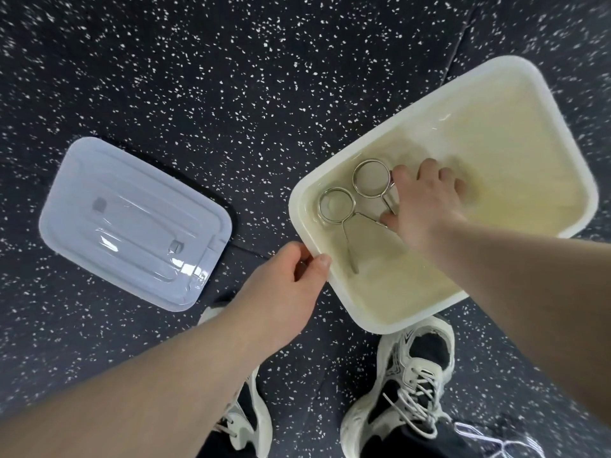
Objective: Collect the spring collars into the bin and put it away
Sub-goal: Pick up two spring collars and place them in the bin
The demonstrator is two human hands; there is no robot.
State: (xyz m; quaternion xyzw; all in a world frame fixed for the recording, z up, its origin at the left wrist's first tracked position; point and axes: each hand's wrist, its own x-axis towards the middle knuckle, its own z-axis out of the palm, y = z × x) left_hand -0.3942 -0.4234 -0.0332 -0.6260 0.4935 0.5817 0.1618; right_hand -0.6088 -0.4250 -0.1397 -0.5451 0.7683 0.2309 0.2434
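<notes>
While gripping bin (562,133) rim at seven o'clock, left hand (281,285); right hand (420,206) inside, fingers closed on spring collars (337,206) handles. Lid (132,223) at nine o'clock, apart. No readable writing.

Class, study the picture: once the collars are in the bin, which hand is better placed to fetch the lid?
Probably left. The left hand grips the bin rim on the side nearest the lid; the right hand is inside, at the spring collars.

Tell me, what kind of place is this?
Probably a gym. The floor is black speckled rubber matting, the bin holds metal spring collars for barbells, and the person wears sneakers.
</notes>
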